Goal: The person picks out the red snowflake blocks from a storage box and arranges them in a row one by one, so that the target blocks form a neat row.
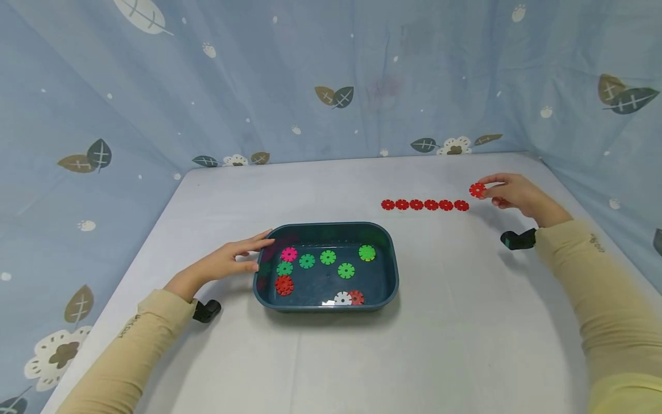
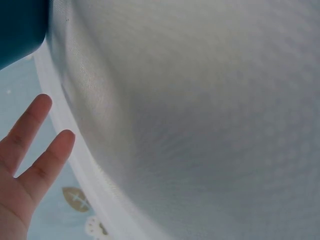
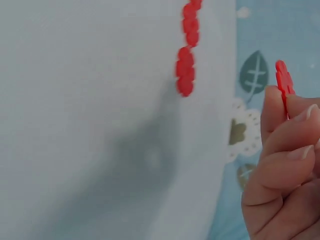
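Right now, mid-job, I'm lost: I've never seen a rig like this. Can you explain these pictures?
There is no machine: a person works bare-handed, wearing three cameras. The widest picture comes from the head, looking forward and down. On the white table stands a dark blue tray with notched discs inside: pink, green, red and white. Farther off to the right, six red discs lie in a row.

The left hand is at the tray's left rim, fingers extended. The right hand pinches another red disc near the row's right end.

The picture with the tray's corner comes from the left wrist; the one showing the pinched disc close up, from the right wrist.
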`<control>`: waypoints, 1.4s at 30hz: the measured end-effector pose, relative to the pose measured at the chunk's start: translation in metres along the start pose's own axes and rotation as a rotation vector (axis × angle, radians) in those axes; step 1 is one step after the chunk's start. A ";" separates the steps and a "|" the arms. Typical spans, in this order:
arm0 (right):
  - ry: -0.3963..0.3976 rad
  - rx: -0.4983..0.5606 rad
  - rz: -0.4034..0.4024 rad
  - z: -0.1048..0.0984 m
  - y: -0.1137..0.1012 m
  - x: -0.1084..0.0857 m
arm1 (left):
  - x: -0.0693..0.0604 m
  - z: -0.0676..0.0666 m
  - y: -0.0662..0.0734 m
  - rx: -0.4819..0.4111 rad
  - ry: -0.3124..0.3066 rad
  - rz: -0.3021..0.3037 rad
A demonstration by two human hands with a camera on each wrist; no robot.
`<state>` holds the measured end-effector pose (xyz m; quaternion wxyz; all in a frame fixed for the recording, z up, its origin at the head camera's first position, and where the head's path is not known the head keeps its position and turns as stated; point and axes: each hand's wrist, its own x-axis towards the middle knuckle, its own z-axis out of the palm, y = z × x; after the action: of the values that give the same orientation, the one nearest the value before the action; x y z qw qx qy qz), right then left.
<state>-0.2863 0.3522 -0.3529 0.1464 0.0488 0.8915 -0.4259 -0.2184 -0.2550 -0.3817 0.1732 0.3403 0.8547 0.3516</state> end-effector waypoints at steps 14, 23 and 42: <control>0.038 0.022 0.107 0.008 0.025 0.016 | 0.000 -0.001 0.002 0.000 -0.004 -0.004; 0.013 -0.010 0.138 0.011 0.033 0.021 | 0.000 -0.001 0.003 0.016 -0.002 -0.002; -0.016 -0.089 0.154 0.012 0.040 0.026 | 0.000 0.000 0.002 0.013 -0.001 0.002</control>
<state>-0.3000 0.3670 -0.3978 0.1877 0.1074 0.9020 -0.3735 -0.2178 -0.2537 -0.3797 0.1710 0.3423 0.8567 0.3460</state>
